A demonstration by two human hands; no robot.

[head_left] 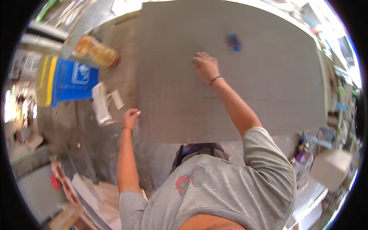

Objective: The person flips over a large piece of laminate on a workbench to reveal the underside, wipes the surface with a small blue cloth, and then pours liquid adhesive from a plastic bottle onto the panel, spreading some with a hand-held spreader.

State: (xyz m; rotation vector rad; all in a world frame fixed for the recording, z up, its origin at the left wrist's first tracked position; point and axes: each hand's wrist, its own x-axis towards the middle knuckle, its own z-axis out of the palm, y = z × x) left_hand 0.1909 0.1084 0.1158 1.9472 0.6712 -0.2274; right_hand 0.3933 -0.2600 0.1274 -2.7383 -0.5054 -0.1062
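Grey board (268, 84), long axis crosswise, right hand (207, 68), left hand (130, 119) both curled (can't tell if gripping)

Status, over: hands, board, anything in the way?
Left hand at left edge of grey board. Right hand over board, curled, contents unclear. Blue object on board, right of right hand.

No lettering or numbers are legible. At 10 o'clock, the blue-and-yellow bin (63, 90) carries a square, white-outlined emblem (81, 73) on its blue wall; its detail is blurred. At 6 o'clock, the grey T-shirt (226, 184) bears a partly red print (183, 183).
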